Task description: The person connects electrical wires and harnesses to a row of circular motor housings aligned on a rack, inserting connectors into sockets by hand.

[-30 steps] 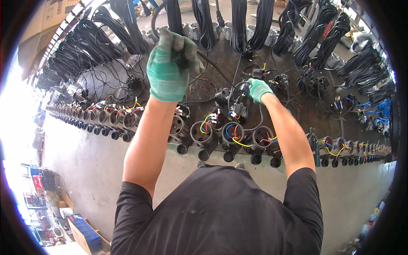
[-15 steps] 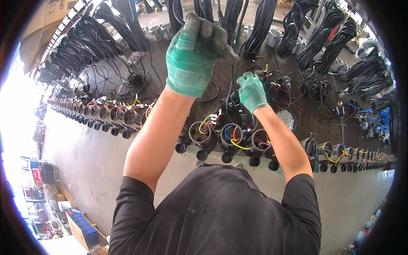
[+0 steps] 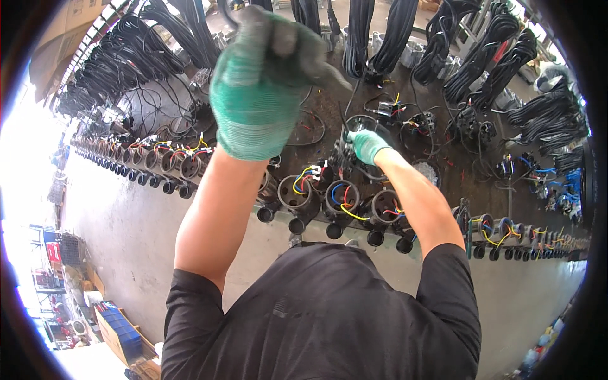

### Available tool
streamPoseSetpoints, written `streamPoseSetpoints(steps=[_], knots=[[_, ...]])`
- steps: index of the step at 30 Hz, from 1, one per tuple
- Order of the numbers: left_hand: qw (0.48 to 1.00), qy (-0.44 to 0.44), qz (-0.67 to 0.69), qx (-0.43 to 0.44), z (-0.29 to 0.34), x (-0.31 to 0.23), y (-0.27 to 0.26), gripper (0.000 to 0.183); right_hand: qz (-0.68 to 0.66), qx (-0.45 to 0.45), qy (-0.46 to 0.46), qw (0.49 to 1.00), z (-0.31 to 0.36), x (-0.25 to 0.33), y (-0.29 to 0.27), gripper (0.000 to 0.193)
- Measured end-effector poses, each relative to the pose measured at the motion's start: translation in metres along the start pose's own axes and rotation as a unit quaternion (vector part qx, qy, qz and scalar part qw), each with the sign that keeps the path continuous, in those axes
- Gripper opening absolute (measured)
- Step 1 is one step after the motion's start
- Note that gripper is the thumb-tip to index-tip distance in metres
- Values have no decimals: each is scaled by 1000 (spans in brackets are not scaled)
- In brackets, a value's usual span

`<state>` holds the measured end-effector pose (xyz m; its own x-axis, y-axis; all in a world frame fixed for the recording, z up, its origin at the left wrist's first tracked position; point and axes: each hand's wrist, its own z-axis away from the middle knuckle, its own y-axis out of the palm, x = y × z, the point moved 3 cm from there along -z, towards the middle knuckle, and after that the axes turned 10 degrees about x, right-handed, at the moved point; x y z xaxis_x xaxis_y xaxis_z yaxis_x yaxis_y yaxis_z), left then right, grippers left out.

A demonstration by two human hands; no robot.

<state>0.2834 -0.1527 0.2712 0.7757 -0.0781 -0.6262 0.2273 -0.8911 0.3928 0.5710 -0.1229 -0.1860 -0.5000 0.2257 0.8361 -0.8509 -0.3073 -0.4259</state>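
My left hand (image 3: 269, 69), in a green glove with grey-black fingers, is raised high at the far side of the bench, somewhat blurred. Its fingers are curled around a black cable (image 3: 225, 11), whose loop shows above the knuckles. My right hand (image 3: 367, 145), gloved alike, has its fingers pinched on a thin black cable (image 3: 346, 119) that comes down from a hanging coil. Below it, along the near edge, stand dark round housings (image 3: 342, 197) with red, blue and yellow wires sticking out. Part of the left fingers' grip is hidden by the hand.
Bundles of coiled black cable (image 3: 394, 38) hang along the bench's far side. Small wired parts (image 3: 421, 121) and a clear bag (image 3: 427, 174) lie on the dark bench top (image 3: 462, 183). Blue wires (image 3: 570, 180) are heaped at the right. A blue crate (image 3: 120, 332) stands at the lower left.
My left hand has moved left and a little farther up. My right hand has come down toward me and slightly left, onto the thin cable.
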Motion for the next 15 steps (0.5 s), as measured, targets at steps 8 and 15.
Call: streamPoseSetpoints(steps=[8, 15], knots=[[998, 37, 12, -52, 49, -26, -51, 43, 367, -104, 34, 924, 93, 140, -37, 29], [996, 14, 33, -77, 75, -22, -60, 44, 492, 57, 86, 864, 104, 152, -69, 28]])
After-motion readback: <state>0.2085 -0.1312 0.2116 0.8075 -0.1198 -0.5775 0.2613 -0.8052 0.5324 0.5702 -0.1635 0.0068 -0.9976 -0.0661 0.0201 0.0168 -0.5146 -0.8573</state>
